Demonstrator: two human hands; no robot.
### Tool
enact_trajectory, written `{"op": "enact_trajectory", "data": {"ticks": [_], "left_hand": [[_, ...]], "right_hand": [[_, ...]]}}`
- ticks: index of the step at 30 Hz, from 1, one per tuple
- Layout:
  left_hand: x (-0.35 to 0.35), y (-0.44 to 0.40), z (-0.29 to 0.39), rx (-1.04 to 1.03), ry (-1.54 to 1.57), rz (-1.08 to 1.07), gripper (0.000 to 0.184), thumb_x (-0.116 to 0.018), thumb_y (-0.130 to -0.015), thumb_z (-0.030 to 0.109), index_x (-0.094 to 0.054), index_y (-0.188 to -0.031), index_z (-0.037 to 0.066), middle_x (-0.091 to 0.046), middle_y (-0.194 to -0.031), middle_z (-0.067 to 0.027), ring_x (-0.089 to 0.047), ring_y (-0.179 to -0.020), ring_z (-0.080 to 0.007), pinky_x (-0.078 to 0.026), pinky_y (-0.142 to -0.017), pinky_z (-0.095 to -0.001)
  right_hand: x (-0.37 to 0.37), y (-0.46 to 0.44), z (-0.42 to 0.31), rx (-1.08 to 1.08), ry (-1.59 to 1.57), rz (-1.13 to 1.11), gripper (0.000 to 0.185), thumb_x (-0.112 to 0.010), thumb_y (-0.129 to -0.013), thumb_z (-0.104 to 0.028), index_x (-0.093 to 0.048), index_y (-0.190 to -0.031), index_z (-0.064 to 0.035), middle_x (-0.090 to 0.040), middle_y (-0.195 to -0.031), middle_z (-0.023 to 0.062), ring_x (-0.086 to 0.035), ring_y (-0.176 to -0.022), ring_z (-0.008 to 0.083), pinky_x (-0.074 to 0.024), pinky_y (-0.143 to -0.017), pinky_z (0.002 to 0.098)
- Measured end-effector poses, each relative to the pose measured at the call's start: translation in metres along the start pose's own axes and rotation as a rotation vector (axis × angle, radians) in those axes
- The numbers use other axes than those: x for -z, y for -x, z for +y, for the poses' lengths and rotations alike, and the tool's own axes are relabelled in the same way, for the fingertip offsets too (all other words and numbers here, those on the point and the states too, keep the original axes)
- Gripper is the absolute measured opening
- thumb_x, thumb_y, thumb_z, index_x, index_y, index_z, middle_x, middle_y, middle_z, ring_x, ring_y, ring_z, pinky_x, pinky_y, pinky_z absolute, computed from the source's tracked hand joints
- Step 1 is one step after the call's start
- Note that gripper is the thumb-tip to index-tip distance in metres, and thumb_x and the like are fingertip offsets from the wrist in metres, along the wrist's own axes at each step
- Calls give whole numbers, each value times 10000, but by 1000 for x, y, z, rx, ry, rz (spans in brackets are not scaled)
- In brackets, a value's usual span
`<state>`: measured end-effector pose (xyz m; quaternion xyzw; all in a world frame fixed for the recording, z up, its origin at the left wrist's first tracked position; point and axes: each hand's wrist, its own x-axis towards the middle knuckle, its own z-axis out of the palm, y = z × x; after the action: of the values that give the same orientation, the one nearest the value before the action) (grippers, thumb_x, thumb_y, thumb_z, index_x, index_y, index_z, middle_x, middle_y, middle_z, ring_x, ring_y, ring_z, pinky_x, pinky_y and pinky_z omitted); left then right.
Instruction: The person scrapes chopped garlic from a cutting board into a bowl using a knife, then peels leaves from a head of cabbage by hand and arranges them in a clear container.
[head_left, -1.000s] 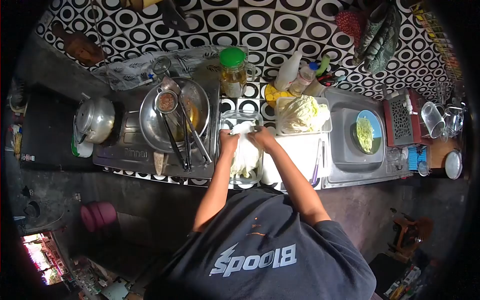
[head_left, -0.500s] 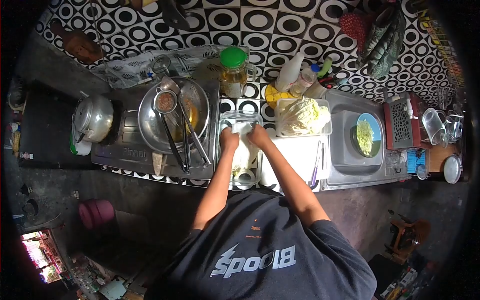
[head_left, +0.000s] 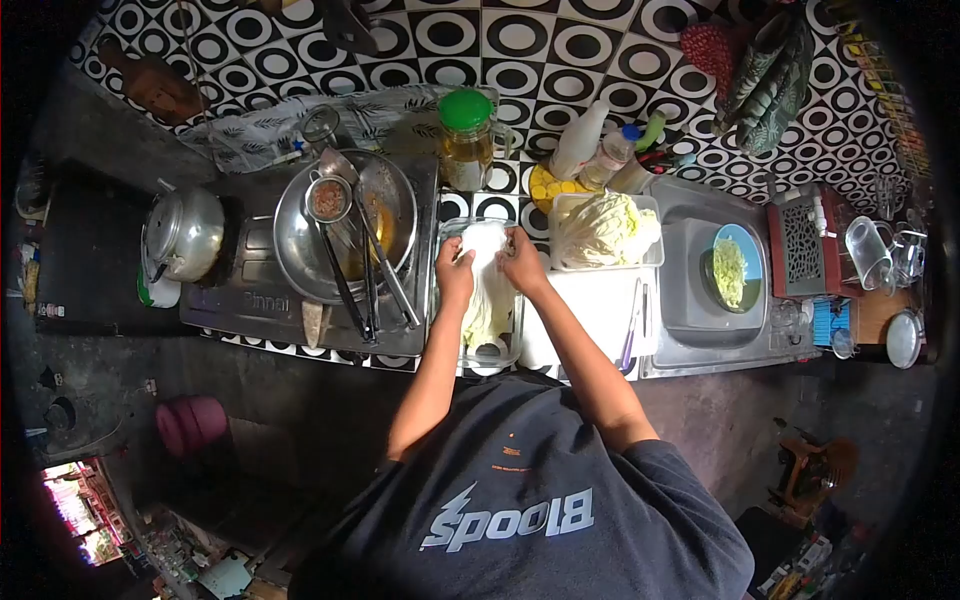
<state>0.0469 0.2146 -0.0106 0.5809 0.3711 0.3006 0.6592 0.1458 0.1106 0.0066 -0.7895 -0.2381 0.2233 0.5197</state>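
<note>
A long pale cabbage leaf (head_left: 487, 300) lies in a clear rectangular container (head_left: 519, 335) on the tiled counter; its far end is bright white in the sunlight. My left hand (head_left: 455, 270) grips that far end from the left, thumb inward. On the opposite side, my right hand (head_left: 521, 264) pinches the same end between thumb and fingers. Right of the container sits a white cutting board (head_left: 580, 320) with a purple-handled knife (head_left: 630, 340) along its right side. Behind the board, a white tray (head_left: 658, 262) holds a larger piece of cabbage (head_left: 605, 230).
At left, a stove (head_left: 250, 310) carries a kettle (head_left: 185, 235) and a wide metal pan (head_left: 290, 250) with a strainer and tongs. A green-lidded jug (head_left: 467, 150) and bottles (head_left: 612, 160) line the wall. In the sink (head_left: 690, 325) rests a blue bowl (head_left: 745, 240) of shredded cabbage.
Both hands have shifted slightly apart around the leaf's far end. More of its white part now shows between them, and the fingers point further up.
</note>
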Motion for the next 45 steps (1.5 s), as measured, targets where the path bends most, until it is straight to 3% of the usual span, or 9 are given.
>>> {"op": "enact_trajectory", "data": {"ticks": [14, 17, 22, 25, 29, 33, 39, 41, 45], "left_hand": [[8, 19, 12, -207, -22, -86, 313, -642, -914, 54, -541, -1204, -8, -644, -1087, -67, -588, -975, -136, -448, -889, -265], [21, 26, 16, 15, -146, -153, 341, -642, -934, 105, -537, -1228, -32, -658, -1069, -80, -610, -932, -129, -478, -829, -262], [27, 39, 45, 60, -75, -266, 274, -660, -906, 91, -589, -1147, -17, -699, -992, -96, -660, -830, -143, -510, -747, -282], [27, 41, 40, 203, -108, -227, 228, -664, -896, 66, -595, -1094, -23, -700, -980, -102, -659, -841, -142, -509, -751, -283], [25, 33, 12, 235, -189, -135, 223, -705, -845, 44, -603, -1021, -47, -706, -937, -110, -655, -848, -148, -507, -748, -289], [19, 20, -5, 101, -582, -21, 323, -752, -781, 160, -643, -996, -54, -707, -925, -214, -696, -856, -337, -524, -770, -397], [18, -3, -10, 141, -683, -172, 295, -723, -767, 219, -677, -894, -43, -673, -876, -280, -658, -841, -436, -506, -743, -463], [18, -12, -32, 180, -590, -156, 200, -652, -783, 149, -660, -826, -46, -657, -795, -256, -660, -750, -356, -488, -692, -445], [12, -4, -3, 416, -273, -129, 174, -551, -815, 65, -676, -889, -31, -625, -708, -116, -553, -627, -237, -445, -601, -426]], "right_hand": [[25, 31, -54, 24, -52, -22, 252, -614, -882, -3, -476, -1093, 11, -617, -939, 192, -622, -857, 275, -489, -786, 355], [21, 28, -36, -47, -201, -21, 263, -624, -886, -14, -498, -1115, 8, -632, -931, 151, -618, -849, 218, -494, -779, 335], [23, 25, -32, -285, -422, -112, 337, -655, -861, -33, -553, -1177, 28, -653, -982, 108, -619, -883, 201, -499, -792, 320], [13, 20, -5, -304, -194, -106, 404, -655, -885, -47, -525, -1256, 49, -651, -1078, 117, -608, -956, 179, -486, -853, 295], [8, 14, 8, -170, 203, -266, 579, -687, -843, -111, -463, -1349, 59, -615, -1208, 234, -630, -1062, 309, -487, -920, 350], [15, 19, -15, 116, 559, -290, 676, -653, -830, -182, -389, -1418, 22, -544, -1300, 294, -600, -1101, 410, -499, -916, 425], [23, 12, -52, 238, 609, -475, 731, -582, -852, -214, -282, -1482, 3, -511, -1356, 269, -608, -1077, 404, -500, -896, 451], [7, 6, -35, 214, 667, -522, 728, -547, -868, -238, -260, -1495, -6, -506, -1362, 268, -610, -1062, 412, -497, -895, 457], [-14, 15, -10, 362, 897, -635, 678, -387, -952, -358, -272, -1494, 33, -339, -1509, 266, -335, -1410, 368, -266, -1178, 395]]}}
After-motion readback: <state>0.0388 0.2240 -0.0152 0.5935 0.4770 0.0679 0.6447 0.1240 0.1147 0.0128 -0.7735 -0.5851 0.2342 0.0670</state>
